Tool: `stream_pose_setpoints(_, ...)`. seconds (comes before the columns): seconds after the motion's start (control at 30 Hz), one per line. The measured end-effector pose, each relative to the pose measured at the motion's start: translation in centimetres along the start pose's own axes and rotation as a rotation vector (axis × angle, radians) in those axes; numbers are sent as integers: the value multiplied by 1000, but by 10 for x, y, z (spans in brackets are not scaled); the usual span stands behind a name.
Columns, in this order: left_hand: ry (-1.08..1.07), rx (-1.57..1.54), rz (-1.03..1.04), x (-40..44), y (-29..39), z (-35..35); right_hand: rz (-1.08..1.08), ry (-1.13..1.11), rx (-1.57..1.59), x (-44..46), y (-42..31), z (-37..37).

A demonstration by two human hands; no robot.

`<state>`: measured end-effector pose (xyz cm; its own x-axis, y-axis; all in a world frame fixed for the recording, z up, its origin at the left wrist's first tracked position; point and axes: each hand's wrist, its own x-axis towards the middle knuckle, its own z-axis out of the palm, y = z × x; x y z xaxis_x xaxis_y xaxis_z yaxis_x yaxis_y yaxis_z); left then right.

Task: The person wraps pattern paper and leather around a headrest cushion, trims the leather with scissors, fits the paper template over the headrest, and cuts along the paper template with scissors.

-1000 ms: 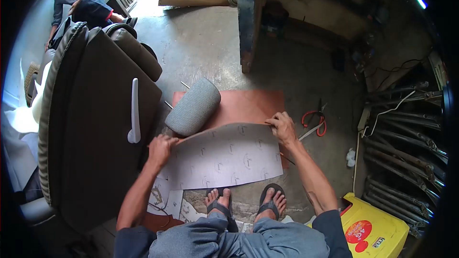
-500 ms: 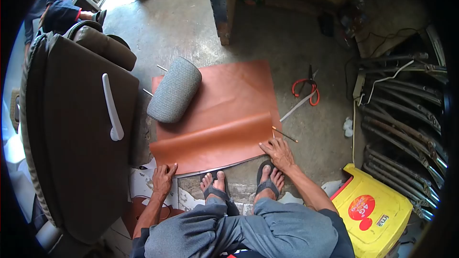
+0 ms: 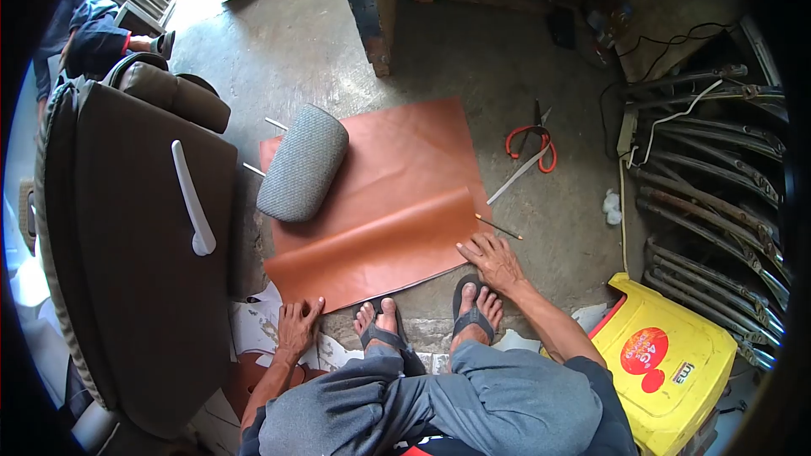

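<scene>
A reddish-brown leather-like sheet [image 3: 414, 137] lies on the floor, its near part folded over into a loose roll. My left hand [image 3: 297, 329] rests at the near left corner of the fold, fingers apart and thumb out against the edge. At the near right corner, my right hand [image 3: 494, 260] lies with spread fingers on the sheet's edge. A grey woven headrest [image 3: 304, 165] with two metal posts sits on the sheet's left part. Beside the right edge lies a thin dark pencil-like stick [image 3: 498, 226]. The underside of the fold is hidden.
Red-handled scissors [image 3: 547, 156] and a pale strip [image 3: 515, 179] lie to the right. A dark seat [image 3: 152, 270] with a white lever stands left. Curved metal frames [image 3: 710, 177] are stacked right, behind a yellow plastic stool [image 3: 667, 363]. Another person sits at upper left.
The view has turned slightly, so everything appears a little shifted. Both hands stay at the near corners of the folded sheet, with hardly any movement.
</scene>
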<state>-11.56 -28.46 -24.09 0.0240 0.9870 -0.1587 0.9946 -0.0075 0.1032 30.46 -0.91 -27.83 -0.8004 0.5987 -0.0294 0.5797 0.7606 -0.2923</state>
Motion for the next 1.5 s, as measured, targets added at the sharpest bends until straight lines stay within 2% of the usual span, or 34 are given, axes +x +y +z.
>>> stream_pose_setpoints(0.17,11,-30,48,6,0,7,-9,81,48,-3,-5,-4)
stream_pose_setpoints(0.23,-57,15,139,3,-7,18,-37,100,39,0,3,3)
stream_pose_setpoints(0.3,-16,30,132,7,-15,27,-148,93,-18,7,10,12)
stream_pose_setpoints(0.47,-6,62,89,30,-20,20,-137,185,-54,63,19,-9)
stream_pose_setpoints(0.53,-128,7,115,42,-16,7,-226,-45,49,72,25,-14)
stream_pose_setpoints(0.6,-117,-34,156,52,-16,-3,-228,-55,33,56,26,-15)
stream_pose_setpoints(0.77,163,-311,242,131,37,-5,-50,68,73,18,20,4)
stream_pose_setpoints(0.9,272,-307,288,226,91,-1,81,153,84,11,-9,16)
stream_pose_setpoints(0.97,269,-257,300,271,112,8,151,179,104,12,-16,15)
stream_pose_setpoints(1.13,169,-188,270,320,130,10,256,231,145,3,-26,13)
stream_pose_setpoints(1.2,93,-204,181,323,135,17,311,262,194,1,-24,15)
stream_pose_setpoints(1.27,59,-211,178,324,139,28,353,260,181,-1,-16,16)
stream_pose_setpoints(1.5,92,-160,113,316,149,40,562,315,-13,-9,10,7)
